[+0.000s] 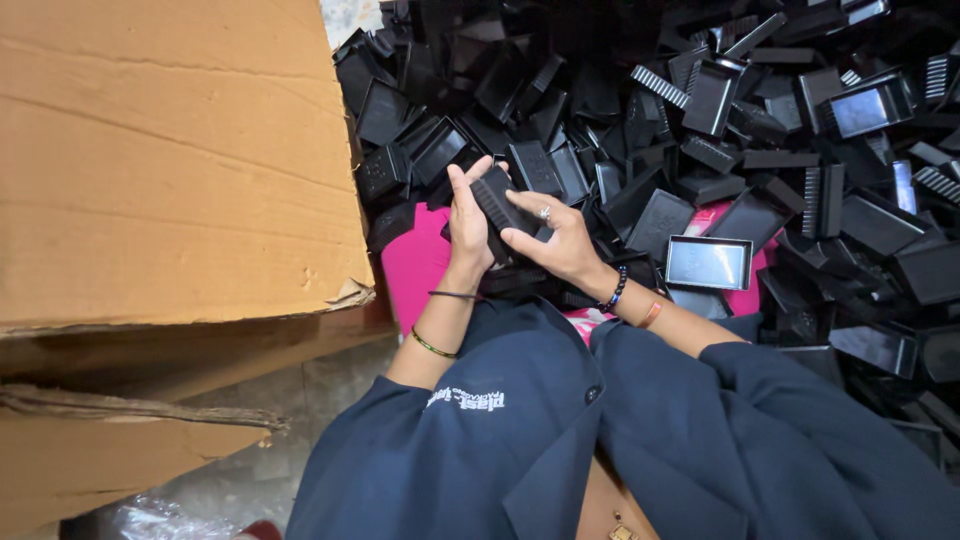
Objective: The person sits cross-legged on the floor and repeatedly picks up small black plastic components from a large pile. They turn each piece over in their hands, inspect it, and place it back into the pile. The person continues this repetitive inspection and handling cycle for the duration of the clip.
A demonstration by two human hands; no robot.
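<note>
A: What is the grip, exactly?

B: Both hands close on one black ribbed plastic part (497, 205). The left hand (467, 225) wraps it from the side, thumb up along its edge, fingers curled behind. The right hand (556, 238) pinches its lower right end, ringed finger across the face.

A: Where does the part sit?

B: In the air between the hands, tilted, just above the pink cloth (415, 262) and in front of the heap. I judge it is held up and angled so the ribbed face turns toward the eyes.

A: And around it?

B: A big heap of black plastic parts (760, 150) spreads ahead and to the right: trays, covers, finned pieces, tumbled at every angle. One open rectangular tray (708, 263) lies face up just beside the right wrist, within easy reach.

A: The left side?

B: A large cardboard box (170, 170) stands close by the left arm, its flap torn at the corner. Bracelets circle both wrists, and dark blue sleeves (700, 420) are pushed back, leaving the forearms bare.
</note>
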